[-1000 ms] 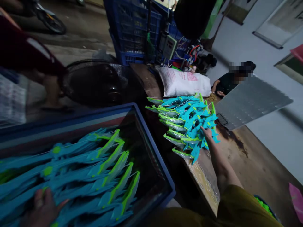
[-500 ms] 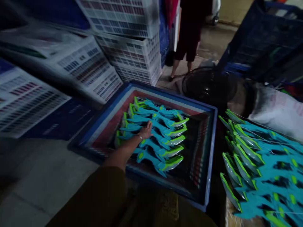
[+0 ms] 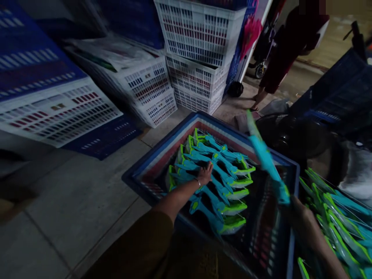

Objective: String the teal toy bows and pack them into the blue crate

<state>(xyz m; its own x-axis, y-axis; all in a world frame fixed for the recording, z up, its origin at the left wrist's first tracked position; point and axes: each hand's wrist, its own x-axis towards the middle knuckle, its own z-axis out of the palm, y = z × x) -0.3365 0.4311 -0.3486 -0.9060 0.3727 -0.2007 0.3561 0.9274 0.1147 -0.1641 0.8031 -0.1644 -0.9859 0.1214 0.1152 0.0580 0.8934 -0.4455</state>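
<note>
In the blue crate [image 3: 294, 186] lies a row of teal toy bows [image 3: 222, 201] with lime-green tips and thin strings, overlapping one another. My left hand [image 3: 205, 174] rests on the middle of the row, fingers stretched out over the bows. At the right rim of the crate, my right hand [image 3: 303, 219] grips the lower end of another toy bow [image 3: 266, 159], which stands tilted above the crate and is blurred. A second pile of the same bows [image 3: 343, 221] lies to the right of the crate, partly behind my right forearm.
White slatted crates [image 3: 200, 31] and blue crates [image 3: 26, 50] are stacked at the left and back. A person in dark red clothing [image 3: 287, 46] stands at the back right. A round black tub [image 3: 290, 133] and a white sack [image 3: 357, 170] lie beyond the crate.
My right hand has come into view from the right, holding a toy bow over the crate. My left hand stays on the row. The view has turned left; the person has moved right.
</note>
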